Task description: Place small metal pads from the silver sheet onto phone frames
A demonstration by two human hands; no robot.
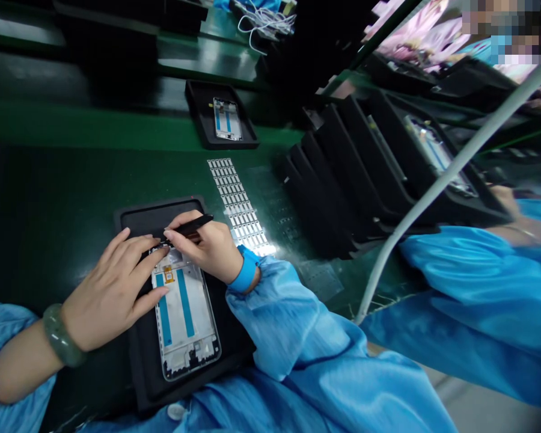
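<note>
A phone frame (175, 313) lies in a black foam tray (144, 385), its inner side up, with two blue strips and a small orange flex cable (168, 275). My left hand (112, 279) rests along its left edge, fingers stretched and apart; the fingertips touch the top end and the thumb lies over the side. In a pinch, my right hand (211, 246) holds slim black tweezers (193, 225) at the frame's top end. Their tip and the spot they touch are hidden by my fingers.
A sheet of small labels (234, 195) lies beyond my right hand. Another black tray (198, 129) with a phone frame (228, 119) stands at the back. Stacked trays (342, 174) lean at right, behind a grey tube (455, 162). A co-worker's blue sleeve (469, 258) is farther right.
</note>
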